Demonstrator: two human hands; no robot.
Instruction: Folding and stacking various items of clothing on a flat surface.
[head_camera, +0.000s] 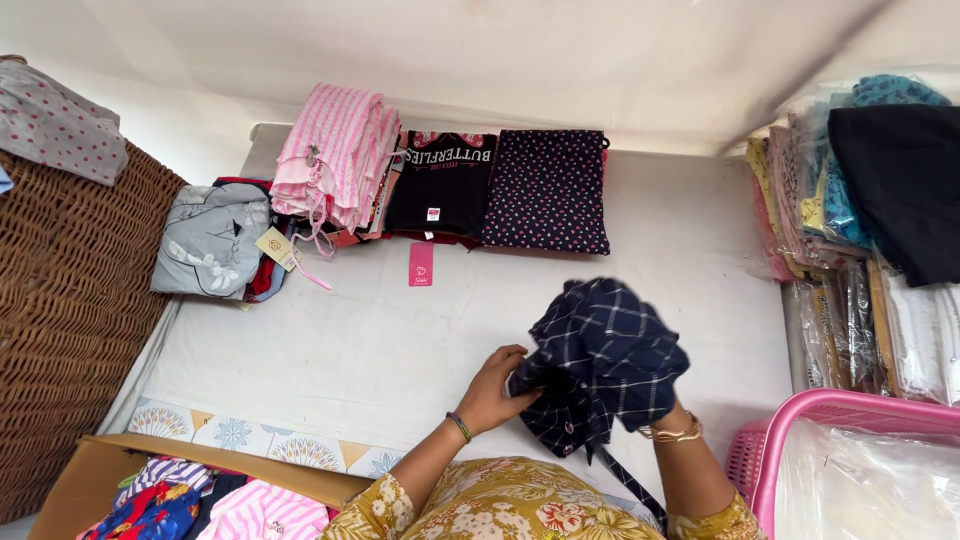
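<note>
Garment in hand: a navy-blue woven cotton piece with a thin white windowpane check (605, 350), bunched up above the white bed sheet (330, 350), in front of the person's body. Judged light and limp; it sags and folds wherever unsupported, so likely best held at an edge or seam, not mid-panel. Small buttons show low on the bundle, and a narrow strip of the same cloth trails down toward the lap. Not fragile, not slippery.

Left hand (495, 392): fingers curled, pinching the left edge of the cloth; green bangle at the wrist. Right hand (655, 395): hidden under the fabric with only the wrist and gold bangles showing, so I cannot tell whether it grips.

Along the far edge lie a pink-and-white striped folded stack (335, 150), a black printed top (440, 180) and a navy dotted folded cloth (548, 190).
</note>
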